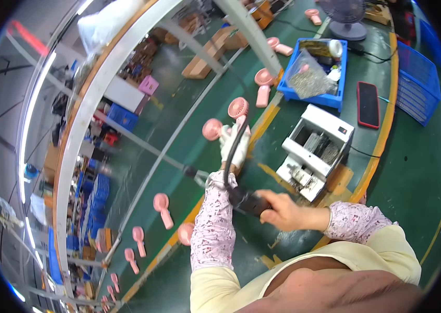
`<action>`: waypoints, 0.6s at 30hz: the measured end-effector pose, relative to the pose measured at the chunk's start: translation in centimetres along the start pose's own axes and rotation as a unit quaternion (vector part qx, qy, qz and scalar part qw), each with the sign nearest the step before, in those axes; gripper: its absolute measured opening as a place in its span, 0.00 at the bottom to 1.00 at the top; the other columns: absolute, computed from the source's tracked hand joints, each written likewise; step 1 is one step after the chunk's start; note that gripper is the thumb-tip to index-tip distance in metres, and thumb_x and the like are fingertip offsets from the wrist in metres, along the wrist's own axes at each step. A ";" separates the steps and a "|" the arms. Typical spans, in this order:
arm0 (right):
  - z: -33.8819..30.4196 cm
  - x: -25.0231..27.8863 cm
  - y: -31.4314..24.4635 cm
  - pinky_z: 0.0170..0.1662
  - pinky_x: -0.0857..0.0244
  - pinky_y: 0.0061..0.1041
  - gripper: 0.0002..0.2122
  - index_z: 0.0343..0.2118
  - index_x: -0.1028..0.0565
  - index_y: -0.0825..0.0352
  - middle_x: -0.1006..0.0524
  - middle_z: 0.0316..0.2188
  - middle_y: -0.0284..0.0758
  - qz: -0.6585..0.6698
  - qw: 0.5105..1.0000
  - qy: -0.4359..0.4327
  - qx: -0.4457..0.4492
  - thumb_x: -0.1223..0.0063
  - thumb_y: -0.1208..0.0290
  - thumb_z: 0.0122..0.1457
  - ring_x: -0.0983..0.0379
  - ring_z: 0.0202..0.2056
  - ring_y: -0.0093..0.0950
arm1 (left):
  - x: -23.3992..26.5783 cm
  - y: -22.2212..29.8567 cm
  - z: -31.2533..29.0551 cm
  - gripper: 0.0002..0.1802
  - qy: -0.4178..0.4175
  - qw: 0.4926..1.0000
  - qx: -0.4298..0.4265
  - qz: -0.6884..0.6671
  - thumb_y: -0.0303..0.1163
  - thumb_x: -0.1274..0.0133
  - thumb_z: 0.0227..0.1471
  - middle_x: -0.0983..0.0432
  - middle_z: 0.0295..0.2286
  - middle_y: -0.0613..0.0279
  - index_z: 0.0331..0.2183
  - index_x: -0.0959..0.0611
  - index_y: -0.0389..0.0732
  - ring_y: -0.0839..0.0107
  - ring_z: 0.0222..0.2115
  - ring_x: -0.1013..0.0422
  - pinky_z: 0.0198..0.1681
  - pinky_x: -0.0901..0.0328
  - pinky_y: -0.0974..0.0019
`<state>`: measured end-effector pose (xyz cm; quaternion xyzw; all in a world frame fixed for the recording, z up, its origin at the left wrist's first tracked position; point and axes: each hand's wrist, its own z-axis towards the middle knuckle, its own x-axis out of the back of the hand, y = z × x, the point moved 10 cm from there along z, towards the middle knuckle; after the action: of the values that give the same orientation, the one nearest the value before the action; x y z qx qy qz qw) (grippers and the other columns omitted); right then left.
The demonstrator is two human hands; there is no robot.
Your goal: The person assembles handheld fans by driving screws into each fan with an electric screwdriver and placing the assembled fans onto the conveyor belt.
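Along the left, on the green strip (pixel 181 180) beyond the yellow edge line, you have a row of small pink plastic hand fans (pixel 162 202). The round pink head (pixel 185 235) nearest you is partly covered by your flowered sleeve (pixel 212 224). Farther off, your white-gloved left hand (pixel 241 152) is at two more: a pink fan with a round head (pixel 211 129) on its left and a pink fan with a ribbed grille (pixel 238 107) just beyond. Its fingers look bent; you'd best work by the handles, sparing the grilles. To the right and nearer, your bare right hand (pixel 285 211) is wrapped firmly around a black corded tool (pixel 250 202); hold it back from the fans, and mind the black cable (pixel 242 128) crossing your glove, which could snag. Farther right sits a white boxy machine with an open top (pixel 317 146).

Your glove hides one handle, so I cannot tell how tightly it grips, or whether it has both fans. The tool's tip is hard to make out, and the farthest-left fans shrink toward the rim.
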<state>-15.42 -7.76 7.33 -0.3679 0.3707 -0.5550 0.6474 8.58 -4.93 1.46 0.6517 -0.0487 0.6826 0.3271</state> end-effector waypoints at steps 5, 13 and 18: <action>2.5 -5.2 -1.3 0.38 0.33 0.36 0.21 0.49 0.38 0.72 0.27 0.35 0.47 0.002 0.997 -0.039 0.060 0.51 0.64 0.57 0.27 0.37 0.45 | 1.6 -14.0 5.8 0.19 0.082 0.961 -0.127 0.230 0.31 0.53 0.48 0.32 0.46 0.50 0.44 0.26 0.38 0.54 0.48 0.37 0.53 0.43 0.55; 2.0 -1.8 -1.0 0.38 0.31 0.35 0.31 0.49 0.34 0.67 0.24 0.36 0.46 -0.069 0.996 -0.026 -0.045 0.40 0.51 0.46 0.26 0.37 0.43 | 5.4 -16.7 0.8 0.29 0.292 0.941 0.147 0.090 0.26 0.44 0.32 0.30 0.31 0.49 0.42 0.32 0.31 0.57 0.30 0.32 0.39 0.35 0.58; 1.8 0.5 -3.1 0.34 0.31 0.35 0.27 0.45 0.32 0.66 0.24 0.31 0.44 -0.102 0.993 0.055 0.007 0.39 0.54 0.46 0.25 0.32 0.42 | 2.3 -16.2 -3.1 0.20 -0.129 0.883 0.267 -0.363 0.25 0.49 0.37 0.34 0.28 0.62 0.37 0.33 0.42 0.73 0.28 0.34 0.31 0.37 0.68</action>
<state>-15.17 -8.46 10.86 -0.3686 0.3625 -0.6400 0.5685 14.29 10.13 -2.67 0.7688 0.3340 0.4130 0.3562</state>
